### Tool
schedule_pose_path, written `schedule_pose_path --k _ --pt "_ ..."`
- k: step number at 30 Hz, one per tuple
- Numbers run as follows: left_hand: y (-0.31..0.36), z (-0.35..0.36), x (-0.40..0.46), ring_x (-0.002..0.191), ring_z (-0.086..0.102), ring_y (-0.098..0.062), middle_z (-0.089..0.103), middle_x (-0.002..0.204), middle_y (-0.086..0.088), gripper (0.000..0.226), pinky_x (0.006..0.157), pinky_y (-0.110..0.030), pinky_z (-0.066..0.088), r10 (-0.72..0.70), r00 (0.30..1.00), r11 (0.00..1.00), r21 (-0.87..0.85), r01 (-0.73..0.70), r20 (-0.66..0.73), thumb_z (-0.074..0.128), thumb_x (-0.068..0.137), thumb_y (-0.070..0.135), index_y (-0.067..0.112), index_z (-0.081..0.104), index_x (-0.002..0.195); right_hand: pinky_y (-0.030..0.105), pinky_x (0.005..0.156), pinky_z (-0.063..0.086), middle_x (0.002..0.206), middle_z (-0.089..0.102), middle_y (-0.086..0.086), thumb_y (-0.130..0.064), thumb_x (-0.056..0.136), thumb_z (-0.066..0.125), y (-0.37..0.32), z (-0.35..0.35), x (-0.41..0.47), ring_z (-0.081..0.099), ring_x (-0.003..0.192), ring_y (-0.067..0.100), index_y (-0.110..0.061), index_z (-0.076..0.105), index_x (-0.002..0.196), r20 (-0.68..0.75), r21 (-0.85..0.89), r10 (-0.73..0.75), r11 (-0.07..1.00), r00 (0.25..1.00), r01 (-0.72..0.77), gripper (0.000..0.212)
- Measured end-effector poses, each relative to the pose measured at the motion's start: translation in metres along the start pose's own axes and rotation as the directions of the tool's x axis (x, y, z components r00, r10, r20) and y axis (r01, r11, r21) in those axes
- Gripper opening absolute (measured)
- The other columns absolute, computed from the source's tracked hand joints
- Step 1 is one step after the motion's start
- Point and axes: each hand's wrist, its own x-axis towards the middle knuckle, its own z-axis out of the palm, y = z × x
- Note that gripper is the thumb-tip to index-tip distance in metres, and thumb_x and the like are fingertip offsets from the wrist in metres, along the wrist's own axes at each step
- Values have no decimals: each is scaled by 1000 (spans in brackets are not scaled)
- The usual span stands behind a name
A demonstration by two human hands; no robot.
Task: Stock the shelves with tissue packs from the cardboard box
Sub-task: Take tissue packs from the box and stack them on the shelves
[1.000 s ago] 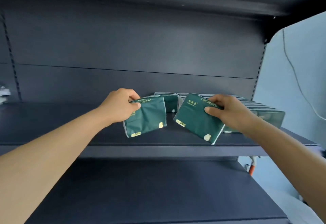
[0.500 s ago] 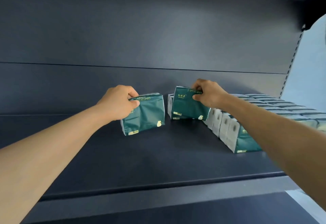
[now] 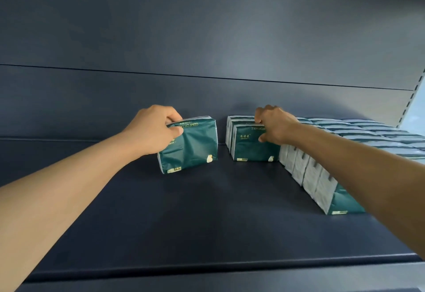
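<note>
My left hand [image 3: 153,128] grips the top corner of a dark green tissue pack [image 3: 192,145], held slightly tilted with its lower edge on or just above the dark shelf [image 3: 184,211]. My right hand [image 3: 273,124] holds the top right of a second green tissue pack [image 3: 249,144], which stands upright as the front pack of a short row at the back of the shelf. To the right, a long row of packs [image 3: 322,181] runs toward the shelf's front. The cardboard box is out of view.
Many more stocked packs [image 3: 372,130] fill the shelf's right side up to the perforated upright [image 3: 411,98]. The shelf's back panel [image 3: 207,50] rises right behind the rows. Bare shelf surface lies to the left and in front of my hands.
My right hand has carried its pack back and set it upright against the rear row. The left hand and its pack have hardly moved. The camera has come closer and looks lower.
</note>
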Motion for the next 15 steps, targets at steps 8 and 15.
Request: schedule_pose_path --k 8,15 --pt "7 7 0 84 65 -17 68 95 4 12 63 -16 41 7 1000 1000 13 -7 -21 61 90 16 20 65 101 36 76 44 121 51 10 -27 76 76 -6 1 0 50 114 27 -8 43 125 -14 -219 -10 976 1000 7 62" --pt "25 25 -5 89 62 -15 68 97 6 15 66 -20 38 54 999 998 16 -54 4 60 90 16 20 65 104 36 78 44 126 40 13 -31 81 70 11 -20 -11 49 114 33 -11 33 133 -21 -15 -11 1000 1000 11 67"
